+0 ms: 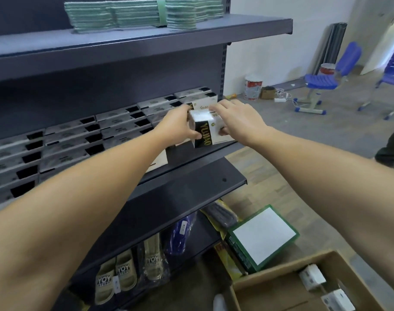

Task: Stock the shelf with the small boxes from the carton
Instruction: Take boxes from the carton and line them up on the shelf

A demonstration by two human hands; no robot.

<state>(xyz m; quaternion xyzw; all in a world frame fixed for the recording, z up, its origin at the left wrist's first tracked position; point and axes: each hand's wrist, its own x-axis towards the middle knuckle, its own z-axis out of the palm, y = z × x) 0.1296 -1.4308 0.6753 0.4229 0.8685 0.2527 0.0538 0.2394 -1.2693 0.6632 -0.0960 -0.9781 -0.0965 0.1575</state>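
The small box [203, 125] I hold is white with a black band and gold lettering. My shelf [146, 52] is dark grey-blue, its stocked boxes [79, 140] grey with black patches. Above lie green striped cloths [135, 14]. Below sit khaki slippers [117, 274] with white lettering, a brown carton [281, 286], and blue chairs [330, 72].

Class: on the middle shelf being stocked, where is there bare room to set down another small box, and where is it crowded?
Bare: the dark grey metal shelf front strip, below the white-and-black small box both hands hold. Crowded: the rows of grey flat boxes behind and left.
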